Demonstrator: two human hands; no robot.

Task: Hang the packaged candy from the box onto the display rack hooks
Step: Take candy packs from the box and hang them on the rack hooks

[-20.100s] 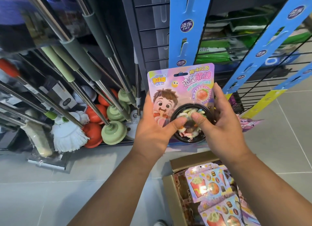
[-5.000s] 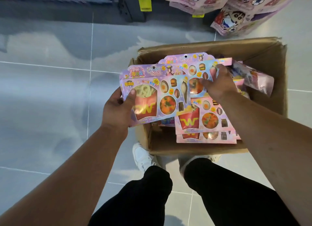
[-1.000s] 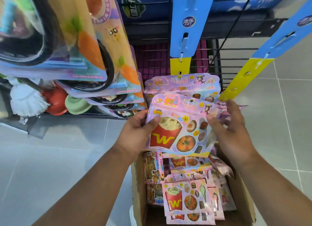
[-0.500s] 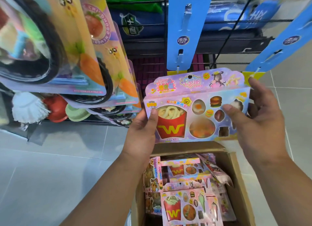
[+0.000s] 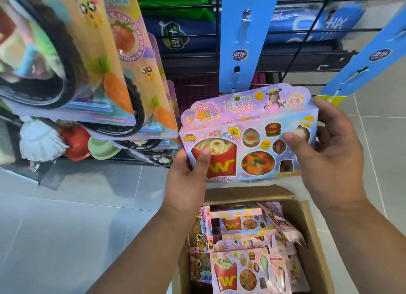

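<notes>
Both hands, left hand (image 5: 189, 172) and right hand (image 5: 329, 153), pinch the pink cardboard candy package (image 5: 248, 135) by its sides, just below the blue hanging strip (image 5: 243, 40) and above the brown cardboard box (image 5: 307, 238). I think the header should rise level and slide fully onto the strip's hook.

We've got the candy pack (image 5: 248, 137) held in both hands: left hand (image 5: 189, 177) on its lower left edge, thumb over the fries window, right hand (image 5: 329, 153) wrapping the right end. Blue hanging strip (image 5: 243, 36) directly above the grip, open cardboard box (image 5: 312, 238) of more packs directly below.
</notes>
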